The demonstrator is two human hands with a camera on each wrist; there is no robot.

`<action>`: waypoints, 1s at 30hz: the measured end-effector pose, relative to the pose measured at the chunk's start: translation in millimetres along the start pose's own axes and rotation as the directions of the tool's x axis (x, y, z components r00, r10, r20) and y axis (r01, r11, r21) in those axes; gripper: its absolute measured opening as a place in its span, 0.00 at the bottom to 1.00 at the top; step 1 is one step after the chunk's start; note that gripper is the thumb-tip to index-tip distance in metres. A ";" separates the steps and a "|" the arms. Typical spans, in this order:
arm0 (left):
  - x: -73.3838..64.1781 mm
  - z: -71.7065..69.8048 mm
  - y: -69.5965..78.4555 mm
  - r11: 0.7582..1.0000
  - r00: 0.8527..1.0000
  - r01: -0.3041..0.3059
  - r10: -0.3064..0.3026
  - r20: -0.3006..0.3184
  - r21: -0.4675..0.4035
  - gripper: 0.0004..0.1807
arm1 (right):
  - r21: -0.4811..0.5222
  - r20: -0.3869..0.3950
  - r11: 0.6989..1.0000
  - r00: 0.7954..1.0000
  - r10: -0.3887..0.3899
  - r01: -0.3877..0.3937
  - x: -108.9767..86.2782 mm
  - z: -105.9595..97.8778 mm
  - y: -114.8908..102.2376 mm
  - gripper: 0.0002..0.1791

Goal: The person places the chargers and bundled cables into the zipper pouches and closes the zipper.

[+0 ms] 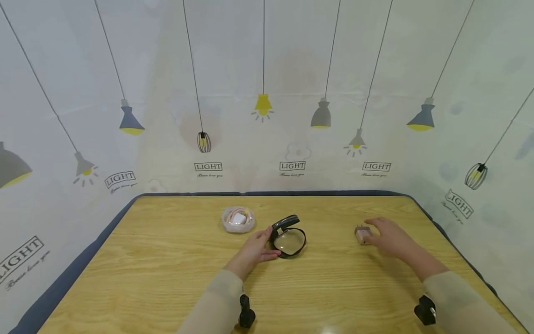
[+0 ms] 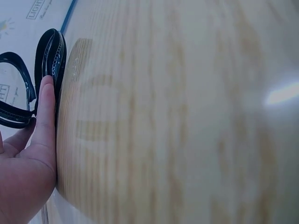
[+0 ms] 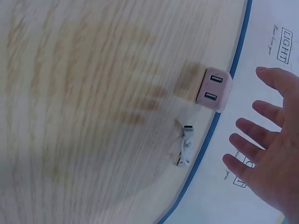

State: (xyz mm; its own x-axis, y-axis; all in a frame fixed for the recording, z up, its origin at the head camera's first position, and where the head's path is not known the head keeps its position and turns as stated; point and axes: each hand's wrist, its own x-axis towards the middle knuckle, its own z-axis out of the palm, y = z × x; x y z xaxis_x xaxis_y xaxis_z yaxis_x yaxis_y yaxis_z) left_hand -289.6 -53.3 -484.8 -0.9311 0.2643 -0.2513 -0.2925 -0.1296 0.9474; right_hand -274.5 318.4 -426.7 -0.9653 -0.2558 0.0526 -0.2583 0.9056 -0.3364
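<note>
My left hand (image 1: 257,246) grips the left side of a small round black zip case (image 1: 291,241). The case stands open with its lid raised, and a clear pane shows inside the rim. In the left wrist view, one finger lies along the black case (image 2: 50,60). Over at the right, my right hand (image 1: 388,236) reaches with fingers spread beside a pink charger plug (image 1: 364,235). The right wrist view shows a gap between those fingertips and the pink charger (image 3: 215,89), whose two USB ports face the camera.
A clear round container (image 1: 238,220) with a pinkish cable and a white block inside stands left of the case. A short white cable (image 3: 186,145) with metal ends lies near the charger. The wooden table (image 1: 167,260) has a dark blue border against a lamp-patterned curtain (image 1: 242,60).
</note>
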 end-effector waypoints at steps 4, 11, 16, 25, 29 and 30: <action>-0.6 -0.1 -0.4 1.000 1.000 -0.008 0.008 0.006 0.001 0.42 | -0.010 0.005 1.000 1.000 0.011 -0.011 -2.6 0.7 5.5 0.31; -0.7 2.4 -0.1 1.000 1.000 -0.016 0.016 0.013 -0.005 0.42 | 0.003 0.032 0.999 0.999 0.033 -0.033 0.0 4.5 11.6 0.31; 0.1 3.2 0.1 1.000 1.000 -0.010 0.010 0.005 -0.001 0.42 | -0.006 0.038 1.000 0.999 0.012 -0.012 6.5 10.7 15.2 0.28; 0.1 2.2 0.0 1.000 1.000 0.000 0.000 -0.014 -0.011 0.39 | -0.005 0.045 0.999 0.998 0.037 -0.037 9.7 13.6 6.3 0.26; -2.0 -0.7 -0.5 1.000 1.000 -0.005 0.005 -0.015 -0.005 0.39 | 0.011 0.054 0.999 0.998 0.042 -0.042 12.8 17.6 3.5 0.25; -2.6 -1.5 -0.5 1.000 1.000 -0.006 0.006 -0.013 -0.004 0.39 | 0.018 0.054 0.999 0.998 0.040 -0.041 13.4 18.6 2.8 0.26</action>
State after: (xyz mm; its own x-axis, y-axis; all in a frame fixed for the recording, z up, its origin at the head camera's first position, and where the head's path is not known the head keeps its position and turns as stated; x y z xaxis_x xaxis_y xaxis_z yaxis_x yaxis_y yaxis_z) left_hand -287.4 -55.3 -484.9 -0.9356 0.2511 -0.2484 -0.2879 -0.1348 0.9481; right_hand -287.4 311.3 -444.4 -0.9714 -0.2369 -0.0122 -0.2173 0.9092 -0.3550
